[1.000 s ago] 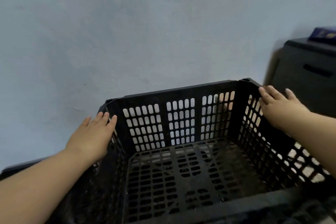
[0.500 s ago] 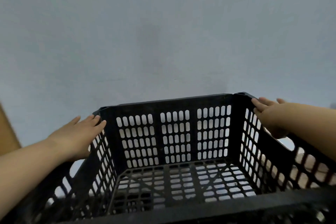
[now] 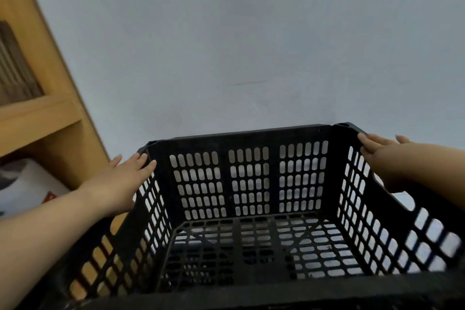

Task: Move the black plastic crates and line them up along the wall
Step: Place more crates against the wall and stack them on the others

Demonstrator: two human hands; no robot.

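The black crate (image 3: 249,184) is held up facing the wall (image 3: 251,45), with the left hand (image 3: 118,184) and right hand (image 3: 382,156) flat-fingered on its side rims. With so loose a hold it could slip, or its left side could clip the wooden shelf (image 3: 50,113). Half a second ago only a sliver of that shelf showed; now it stands close at left
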